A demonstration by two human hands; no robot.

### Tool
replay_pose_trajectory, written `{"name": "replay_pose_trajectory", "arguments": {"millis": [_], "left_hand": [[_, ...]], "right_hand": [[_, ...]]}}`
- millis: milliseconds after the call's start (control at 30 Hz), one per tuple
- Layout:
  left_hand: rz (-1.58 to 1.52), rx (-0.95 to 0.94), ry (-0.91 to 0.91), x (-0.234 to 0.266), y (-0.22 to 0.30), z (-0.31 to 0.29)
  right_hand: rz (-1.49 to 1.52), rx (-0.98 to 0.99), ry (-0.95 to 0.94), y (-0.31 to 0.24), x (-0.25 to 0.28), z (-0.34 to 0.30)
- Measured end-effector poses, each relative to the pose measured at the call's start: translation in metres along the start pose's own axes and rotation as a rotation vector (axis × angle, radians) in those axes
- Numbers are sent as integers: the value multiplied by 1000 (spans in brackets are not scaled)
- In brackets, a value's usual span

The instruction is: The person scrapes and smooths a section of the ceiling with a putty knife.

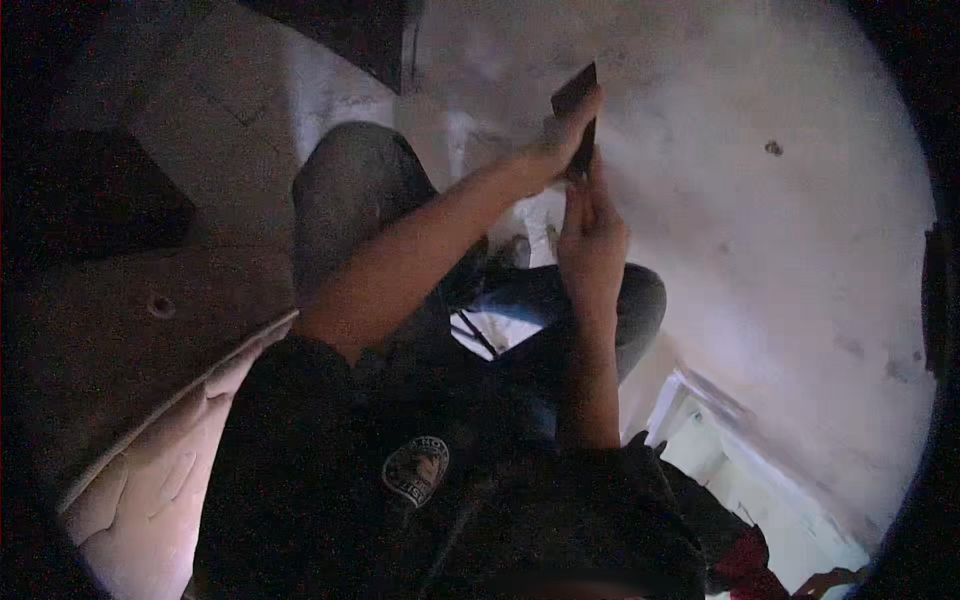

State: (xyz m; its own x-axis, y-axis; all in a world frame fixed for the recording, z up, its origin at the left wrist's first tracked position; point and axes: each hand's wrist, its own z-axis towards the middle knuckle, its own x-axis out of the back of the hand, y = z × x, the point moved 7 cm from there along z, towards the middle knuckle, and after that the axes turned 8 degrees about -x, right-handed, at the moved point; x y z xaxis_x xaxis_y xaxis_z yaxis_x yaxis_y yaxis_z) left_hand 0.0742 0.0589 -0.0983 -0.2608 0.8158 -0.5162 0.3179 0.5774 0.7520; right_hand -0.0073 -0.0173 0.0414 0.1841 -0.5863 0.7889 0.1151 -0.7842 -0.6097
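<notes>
Out in front of my knees, my left hand [562,148] is closed round a dark, flat, slab-like object [575,90], which is held tilted. Its kind cannot be made out in the dim light. My right hand [595,240] is below the left one, its fingers pointing up and pressed to the slab's lower end. Part of the slab is hidden behind the fingers of both hands.
My bent knees [355,180] in dark trousers lie under my forearms. At left is a dark brown surface [200,290] with a round mark, beside a black block-like shape [95,195]. A pale, stained surface [780,230] spreads on the right, with a white-edged frame [740,420] at lower right.
</notes>
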Motion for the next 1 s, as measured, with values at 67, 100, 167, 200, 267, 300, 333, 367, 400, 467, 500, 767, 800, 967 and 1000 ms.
{"name": "replay_pose_trajectory", "arguments": {"millis": [67, 100, 167, 200, 267, 300, 333, 367, 400, 467, 500, 767, 800, 967, 1000], "left_hand": [[-110, -198, -28, -6, -3, 4], [-176, -57, -47, -5, -14, 6], [-210, -4, -131, -2, -19, 11], [-227, -71, -150, 2, -15, 13], [-136, -78, -106, 8, -15, 11], [-115, -122, -47, 12, -11, 10], [-112, -100, -61, 8, -14, 4], [-260, -37, -143, -1, -16, 0], [-267, -13, -148, -6, -22, -8], [-207, -56, -66, -1, -17, -11], [-183, -76, -36, 3, -13, -12], [-140, -12, 64, 3, -14, 1], [-110, 17, 52, -1, -17, 4], [-187, 21, -168, -20, -16, 17], [-178, -4, -298, -23, -11, 16]], "right_hand": [[25, 29, 18, 6, -2, -3], [27, 12, -6, 4, -8, 1], [58, 124, -18, -4, -15, 1], [33, 48, -15, 4, -16, 1], [-41, -50, -8, 10, -19, -1], [-9, 51, 16, 3, -17, -2], [-11, 44, -6, 4, -19, -2], [5, 83, -12, 4, -18, -4], [-27, -9, -38, 12, -20, -6], [-20, -33, -38, 17, -20, -5], [-13, -21, -34, 17, -20, -4], [-26, -60, -55, 19, -18, 4], [-20, -106, -42, 22, -16, 6], [-15, 88, -84, 9, -17, 19], [-53, 21, -85, 12, -21, 19]]}}
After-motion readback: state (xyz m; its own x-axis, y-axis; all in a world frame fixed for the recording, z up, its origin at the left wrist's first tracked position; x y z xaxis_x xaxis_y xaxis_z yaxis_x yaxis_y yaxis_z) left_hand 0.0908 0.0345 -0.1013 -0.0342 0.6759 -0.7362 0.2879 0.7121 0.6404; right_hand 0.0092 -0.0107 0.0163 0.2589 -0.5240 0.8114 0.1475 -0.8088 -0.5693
